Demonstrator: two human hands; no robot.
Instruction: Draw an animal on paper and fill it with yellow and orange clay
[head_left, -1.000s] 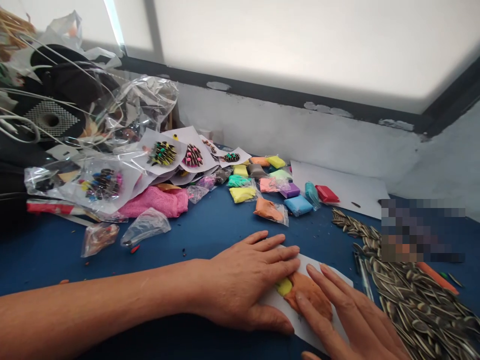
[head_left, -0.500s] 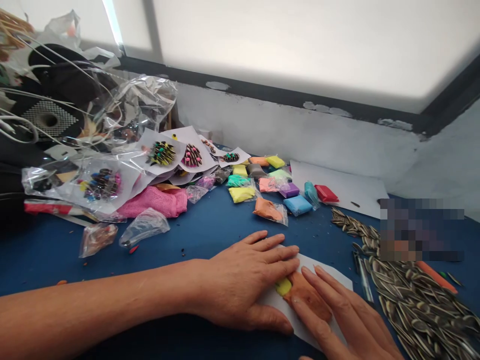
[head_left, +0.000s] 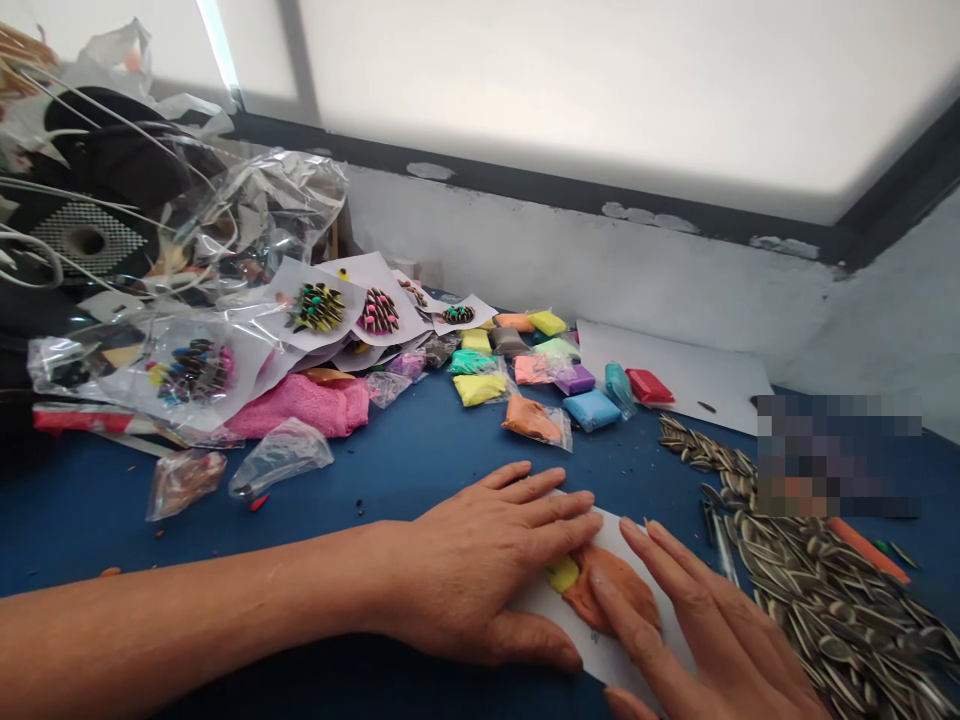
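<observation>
A flattened piece of orange modelling clay (head_left: 600, 590) lies on a sheet of white paper (head_left: 600, 650), with a small yellow clay piece (head_left: 562, 574) at its left edge. My left hand (head_left: 506, 565) rests flat over the left part of the paper, fingers spread, its fingertips by the clay's upper edge. An extended finger of my right hand (head_left: 705, 630) touches the orange clay from the right. The other fingers of that hand are stretched out, and part of it runs out of view at the bottom.
Several packets of coloured clay (head_left: 592, 409) lie beyond my hands. Sunflower seeds (head_left: 832, 610) are heaped at the right, beside a pen (head_left: 724, 545). A pink towel (head_left: 307, 405), plastic bags and seed-decorated papers (head_left: 319, 305) crowd the left. A wall (head_left: 517, 225) closes the back.
My right hand has shifted slightly to the right, and its finger now lies further over the orange clay, uncovering more of its lower left. My left hand stays in place.
</observation>
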